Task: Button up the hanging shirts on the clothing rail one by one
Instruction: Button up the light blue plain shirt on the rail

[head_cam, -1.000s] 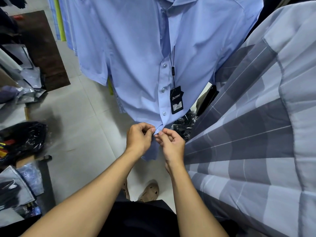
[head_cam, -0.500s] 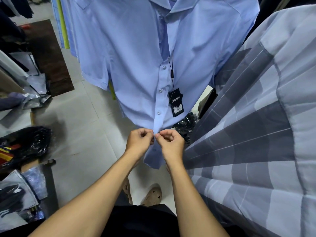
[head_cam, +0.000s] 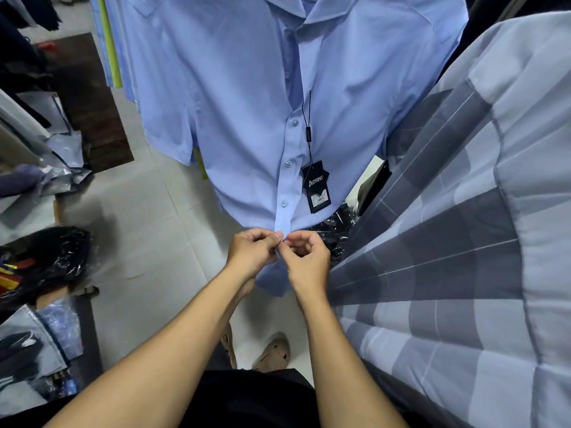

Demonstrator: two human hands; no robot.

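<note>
A light blue short-sleeved shirt (head_cam: 247,112) hangs in front of me, its front placket closed by three visible buttons. A black price tag (head_cam: 316,188) dangles from a cord beside the placket. My left hand (head_cam: 251,253) and my right hand (head_cam: 307,262) meet at the bottom of the placket, just below the lowest visible button. Both pinch the blue cloth between thumb and fingertips, fingers curled. The button under the fingers is hidden. The shirt's tail hangs below the hands.
A grey and white checked shirt (head_cam: 463,242) hangs close on the right, filling that side. More blue shirts (head_cam: 123,41) hang behind at upper left. Bagged clothes (head_cam: 43,261) lie piled on the floor at left. Pale floor tiles (head_cam: 139,242) show between, with my sandalled feet below.
The camera has tilted up, so the shirt sits lower in view and shows its collar. Both hands stay pinched at the placket's bottom, fingertips drawn closer together.
</note>
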